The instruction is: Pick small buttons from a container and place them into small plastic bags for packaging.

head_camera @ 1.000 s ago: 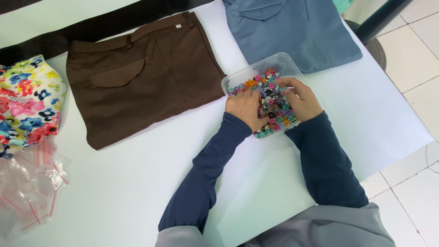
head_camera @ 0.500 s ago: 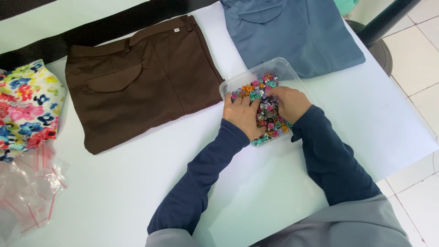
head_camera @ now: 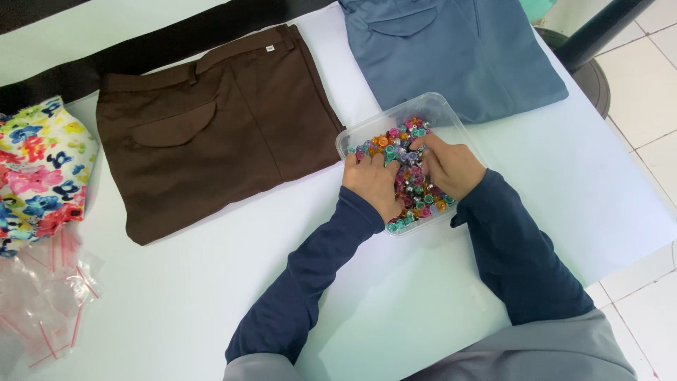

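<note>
A clear plastic box sits on the white table, filled with many small colourful metallic beads. Both of my hands are inside it, in dark blue sleeves. My left hand lies palm down on the beads at the box's left side, fingers spread. My right hand rests on the right side with its fingers curled into the beads. Whether either hand pinches a bead is hidden under the fingers.
Folded brown trousers lie left of the box, a folded blue garment behind it, a floral cloth at the far left. Clear zip bags lie at the lower left. A black strip runs along the back.
The view has shifted slightly. Both hands stay in the box, and their fingers have shuffled a little among the beads.
</note>
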